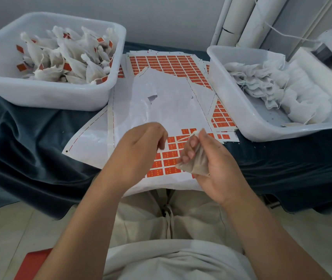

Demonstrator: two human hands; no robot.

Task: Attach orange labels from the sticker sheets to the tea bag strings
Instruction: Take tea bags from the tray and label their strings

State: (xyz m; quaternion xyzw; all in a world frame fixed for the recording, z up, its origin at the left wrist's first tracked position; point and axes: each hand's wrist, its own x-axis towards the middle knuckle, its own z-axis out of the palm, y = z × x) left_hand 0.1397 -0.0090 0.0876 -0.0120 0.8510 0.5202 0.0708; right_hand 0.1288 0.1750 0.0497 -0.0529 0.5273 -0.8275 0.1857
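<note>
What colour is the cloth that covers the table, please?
The cloth is a plain dark teal-blue, best seen in the head view.

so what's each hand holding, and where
The right hand grips a tea bag round its body. The left hand seems to pinch the string at its free end.

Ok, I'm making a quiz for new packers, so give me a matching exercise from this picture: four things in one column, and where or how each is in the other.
Things:
1 left bin
2 right bin
3 sticker sheets
4 right hand

Places or states:
A fingers curled round a tea bag
B flat on the table, between the bins
C holds labelled bags
D holds unlabelled bags

Pairs: 1-C, 2-D, 3-B, 4-A
</note>
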